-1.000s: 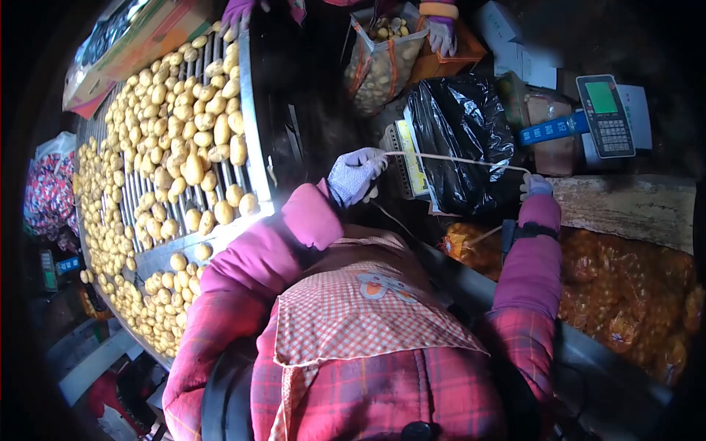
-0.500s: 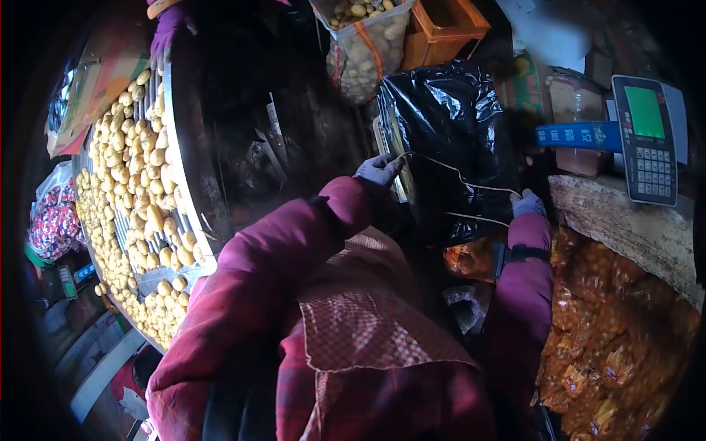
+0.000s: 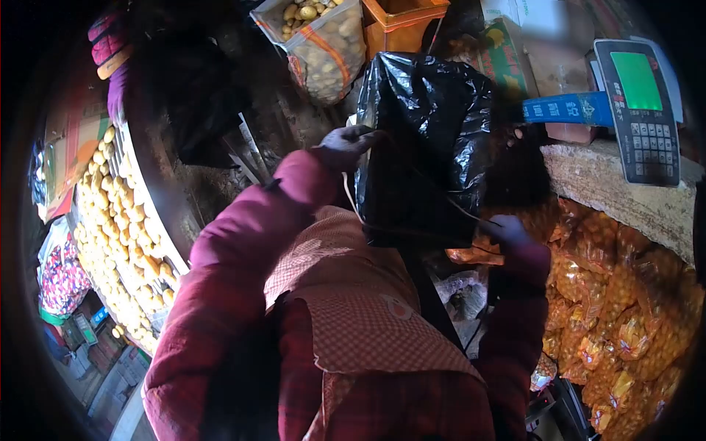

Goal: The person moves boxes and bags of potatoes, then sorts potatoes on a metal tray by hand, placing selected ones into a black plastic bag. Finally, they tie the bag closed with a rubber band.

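While a checked apron [image 3: 353, 323] over a red jacket fills the near view, both gloved hands are seen raised to a black plastic bag [image 3: 430, 140] that hangs in front of the person. The left hand [image 3: 346, 143] is closed on the bag's upper left edge, and the right hand [image 3: 507, 231] is closed at its lower right corner; the hands are held well apart. A thin pale string [image 3: 351, 200] is seen beside the bag below the left hand, though it cannot be told which hand grips it. Below the right hand, orange net sacks of potatoes [image 3: 625, 294] are stacked. A slip is judged possible: the film is slick, so the bag could be dropped or torn if it is pulled unevenly. To the left, loose potatoes [image 3: 121, 220] lie on a roller sorter. Farther off, a scale display [image 3: 640, 103] rests on a stone ledge [image 3: 625, 191], and a clear bag of potatoes [image 3: 323, 44] stands beyond, with another person's sleeve [image 3: 110, 51] near the sorter.
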The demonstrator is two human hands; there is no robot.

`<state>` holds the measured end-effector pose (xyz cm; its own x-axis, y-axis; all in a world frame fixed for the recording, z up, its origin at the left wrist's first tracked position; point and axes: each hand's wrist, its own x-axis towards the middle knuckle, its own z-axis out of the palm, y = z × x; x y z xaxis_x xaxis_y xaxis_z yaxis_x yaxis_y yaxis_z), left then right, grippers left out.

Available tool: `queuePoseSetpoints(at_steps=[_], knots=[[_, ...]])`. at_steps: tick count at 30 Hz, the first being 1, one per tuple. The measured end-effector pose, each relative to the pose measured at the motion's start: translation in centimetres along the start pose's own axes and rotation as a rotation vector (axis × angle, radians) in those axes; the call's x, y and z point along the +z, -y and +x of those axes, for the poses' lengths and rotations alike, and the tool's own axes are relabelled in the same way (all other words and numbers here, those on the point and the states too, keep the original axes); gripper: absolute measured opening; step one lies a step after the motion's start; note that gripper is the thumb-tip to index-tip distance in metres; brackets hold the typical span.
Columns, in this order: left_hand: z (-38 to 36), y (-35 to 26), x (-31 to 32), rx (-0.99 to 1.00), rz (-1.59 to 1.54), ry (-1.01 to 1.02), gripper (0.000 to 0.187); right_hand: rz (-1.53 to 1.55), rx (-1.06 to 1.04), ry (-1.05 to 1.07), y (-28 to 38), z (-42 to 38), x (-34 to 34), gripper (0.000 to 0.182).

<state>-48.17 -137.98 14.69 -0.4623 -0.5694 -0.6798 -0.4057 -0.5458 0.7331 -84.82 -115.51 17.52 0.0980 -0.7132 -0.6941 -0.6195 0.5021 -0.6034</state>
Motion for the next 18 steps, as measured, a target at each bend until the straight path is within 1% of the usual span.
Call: queuePoseSetpoints(at_steps=[1,3,5,6,7,8,9,11,13,14,15,16,17,18], knots=[[-2.0,-2.4,-1.2,0.03,0.128,0.014,0.037,0.101,-0.13,0.033,2.3,-1.9,-2.0,0.026],[-0.9,0.7,-7.1,-0.071,-0.175,0.221,0.04,0.137,0.166,-0.111,7.3,-4.8,-5.0,0.013],[-3.6,-4.8,-10.6,0.617,0.345,0.628,0.046,0.792,0.081,-0.352,5.0,-6.2,-7.2,0.01],[-4.6,-6.4,-12.0,0.302,0.161,0.552,0.044,0.202,-0.201,-0.635,6.7,-5.6,-8.2,0.01],[-4.6,-7.9,-12.2,0.367,0.037,0.521,0.037,-0.418,-0.469,-0.871,8.3,-4.6,-9.6,0.013],[-2.6,-8.3,-13.9,0.606,0.164,0.443,0.035,-0.388,-0.394,-0.942,8.7,-3.0,-10.6,0.016],[-0.2,-10.1,-14.6,1.095,0.452,0.4,0.03,-0.358,-0.322,-1.011,9.2,-0.9,-11.8,0.019],[0.0,-11.9,-12.4,0.471,-0.213,0.051,0.027,-0.37,-0.47,-1.073,11.9,4.8,-13.1,0.026],[5.5,-11.2,-11.3,0.364,-0.114,-0.178,0.033,-0.395,-0.489,-1.031,12.4,9.6,-13.6,0.022],[8.9,-9.0,-10.6,0.317,-0.032,-0.26,0.036,0.175,-0.212,-0.991,13.3,12.1,-13.1,0.022],[11.3,-7.1,-10.0,0.263,0.05,-0.337,0.039,0.729,0.09,-0.89,13.7,14.2,-12.2,0.024],[11.7,-6.8,-9.4,0.126,0.03,-0.341,0.038,0.788,0.137,-0.87,11.4,16.4,-11.2,0.03],[11.7,-6.6,-9.0,-0.004,0.011,-0.343,0.037,0.819,0.274,-0.867,9.8,17.4,-10.3,0.033],[11.8,-5.9,-8.6,0.046,-0.097,-0.418,0.034,0.828,0.219,-0.961,10.3,17.4,-9.5,0.032]])
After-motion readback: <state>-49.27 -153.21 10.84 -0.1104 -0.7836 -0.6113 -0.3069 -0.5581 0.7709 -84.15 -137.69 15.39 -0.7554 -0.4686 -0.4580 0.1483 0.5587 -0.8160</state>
